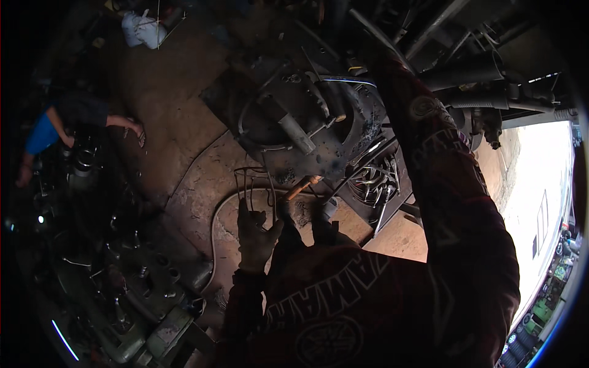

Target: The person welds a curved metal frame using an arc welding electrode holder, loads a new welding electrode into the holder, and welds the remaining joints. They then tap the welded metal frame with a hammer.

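I see one left hand at 7 o'clock of centre, fingers pinched around one bundle of thin bent metal wires that rises toward 12 from the fist. One right arm in a dark red printed sleeve reaches up toward 1 o'clock; its hand is hidden in shadow, so I can't tell its grip. One large dark round metal housing sits at 12, one wooden-handled hammer just below it, and one other person in a blue top at 9.

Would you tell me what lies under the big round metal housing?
Under the housing show a dark plate, dirt floor and a hose; its bulk hides whatever is directly beneath it.
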### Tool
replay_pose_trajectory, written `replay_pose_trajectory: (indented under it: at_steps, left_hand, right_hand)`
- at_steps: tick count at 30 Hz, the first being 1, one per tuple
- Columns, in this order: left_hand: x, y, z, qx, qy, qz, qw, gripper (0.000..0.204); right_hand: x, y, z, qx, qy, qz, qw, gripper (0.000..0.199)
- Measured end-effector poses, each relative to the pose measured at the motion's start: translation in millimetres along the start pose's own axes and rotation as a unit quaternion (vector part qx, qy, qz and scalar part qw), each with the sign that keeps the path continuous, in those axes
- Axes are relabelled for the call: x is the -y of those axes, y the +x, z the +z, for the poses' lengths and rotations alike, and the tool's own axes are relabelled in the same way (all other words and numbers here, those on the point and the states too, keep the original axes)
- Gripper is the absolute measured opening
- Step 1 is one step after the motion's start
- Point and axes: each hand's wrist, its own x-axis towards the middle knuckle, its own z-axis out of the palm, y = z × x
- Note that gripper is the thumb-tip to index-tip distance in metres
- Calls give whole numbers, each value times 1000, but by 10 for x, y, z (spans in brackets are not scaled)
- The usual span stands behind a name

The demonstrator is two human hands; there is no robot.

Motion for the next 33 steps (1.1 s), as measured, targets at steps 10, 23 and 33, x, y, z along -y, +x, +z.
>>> replay_pose_trajectory:
  at_steps: [10,23,33]
  left_hand:
    - [29,33,-25,-1,-23,-24,999,105]
    - [36,61,-119,47,48,-20,998,105]
    - [210,56,-72,34,58,26,997,105]
  right_hand:
    - [86,92,-67,20,5,-17,1000,39]
    - [138,85,-243,15,3,-25,1000,46]
    - [537,-351,-749,-103,20,27,994,50]
